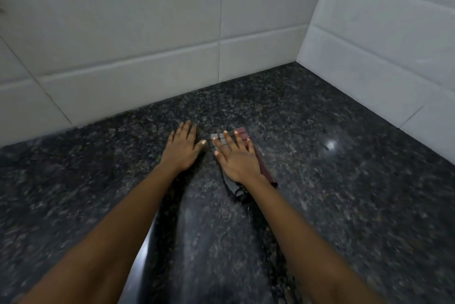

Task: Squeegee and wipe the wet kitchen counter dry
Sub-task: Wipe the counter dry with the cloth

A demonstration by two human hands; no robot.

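Note:
A dark speckled granite counter (332,192) fills the lower part of the head view. My right hand (237,159) lies flat, fingers spread, pressing on a folded cloth (264,167) with grey, dark and maroon parts; the cloth shows at the fingertips, along the hand's right side and below the wrist. My left hand (183,147) rests flat on the bare counter just left of the cloth, fingers together, holding nothing. No squeegee is in sight. The picture is motion-blurred.
White tiled walls (138,52) meet in a corner at the back right, with the side wall (384,45) bounding the counter on the right. A bright light glint (331,144) shines on the stone right of the cloth.

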